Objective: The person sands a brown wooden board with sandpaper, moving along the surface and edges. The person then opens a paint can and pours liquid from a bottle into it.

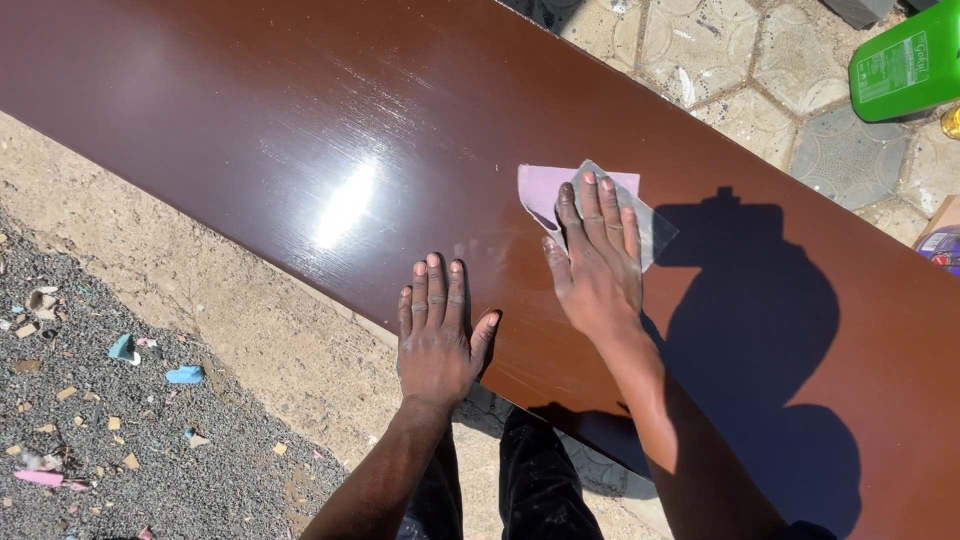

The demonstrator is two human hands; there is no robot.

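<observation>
Our right hand [597, 262] presses flat, fingers together and stretched out, on a folded sheet of pale purple-and-grey sandpaper [592, 207], pinning it to the surface rather than gripping it. Largest before us is the long glossy dark-brown board [300, 130], running slantwise across the view with a bright sun glare near its middle; the sandpaper lies on it just right of that glare. Our left hand [437, 331] rests open and empty, palm down, on the near edge of the board, fingers side by side, steadying it. Beyond the board we see patterned grey paving stones [720, 60] with a green plastic container [905, 68] standing on them, well apart from our hands. On the near side lies sandy ground and dark gravel [130, 440] strewn with small coloured scraps [185, 375]. To sand well here, we judge it wise to keep the palm flat, spread pressure evenly across the fingers, follow the board's length in overlapping strokes, and keep the left hand braced so nothing shifts
</observation>
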